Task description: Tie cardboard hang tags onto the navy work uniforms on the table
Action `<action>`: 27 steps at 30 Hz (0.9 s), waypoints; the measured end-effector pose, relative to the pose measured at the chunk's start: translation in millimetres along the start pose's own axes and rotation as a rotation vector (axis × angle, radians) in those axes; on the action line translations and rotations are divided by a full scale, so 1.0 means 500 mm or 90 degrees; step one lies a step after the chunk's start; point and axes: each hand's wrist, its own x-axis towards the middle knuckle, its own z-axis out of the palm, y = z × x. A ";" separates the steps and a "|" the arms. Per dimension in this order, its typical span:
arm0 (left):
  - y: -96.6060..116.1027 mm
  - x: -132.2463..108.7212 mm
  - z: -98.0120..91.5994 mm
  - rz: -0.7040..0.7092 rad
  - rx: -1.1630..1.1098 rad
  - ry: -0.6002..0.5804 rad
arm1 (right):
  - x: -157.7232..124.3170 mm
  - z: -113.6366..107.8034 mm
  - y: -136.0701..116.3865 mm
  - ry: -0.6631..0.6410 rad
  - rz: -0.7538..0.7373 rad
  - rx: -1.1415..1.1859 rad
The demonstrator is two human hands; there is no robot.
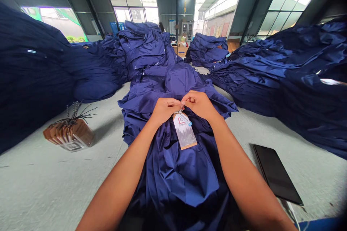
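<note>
Both of my hands meet over a navy blue garment (187, 173) spread before me. My left hand (167, 110) pinches the string of a hang tag (185, 133), its fingertips pressed together. Against it, my right hand (199, 103) also has thumb and finger closed at the top of that string. The tag hangs just below the fingertips, flat on the fabric, white with a red logo and a grey forest print over a brown card. Exactly how the string runs between the fingers is hidden.
On the left stands a clear holder (74, 146) of brown tags (69, 131) with black strings. A dark phone (276, 173) with a white cable lies on the right of the pale table (108, 173). Navy garment piles (35, 75) rise left, behind and right (257, 75).
</note>
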 end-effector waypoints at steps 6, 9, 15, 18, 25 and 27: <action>0.003 0.002 -0.002 -0.023 -0.070 0.012 | 0.001 0.000 0.017 -0.026 0.000 0.046; 0.003 0.002 -0.003 -0.036 -0.095 -0.001 | 0.002 0.001 0.018 -0.026 -0.003 0.035; 0.000 0.000 -0.004 -0.056 -0.132 -0.052 | 0.003 0.001 0.006 -0.002 0.014 0.002; 0.000 0.000 -0.005 -0.053 -0.151 -0.069 | 0.002 0.003 -0.001 0.035 -0.006 -0.032; -0.001 0.000 -0.006 -0.062 -0.160 -0.065 | -0.004 0.002 -0.007 0.011 -0.107 -0.109; 0.000 -0.001 -0.006 -0.067 -0.157 -0.064 | -0.005 0.000 -0.005 0.003 -0.114 -0.113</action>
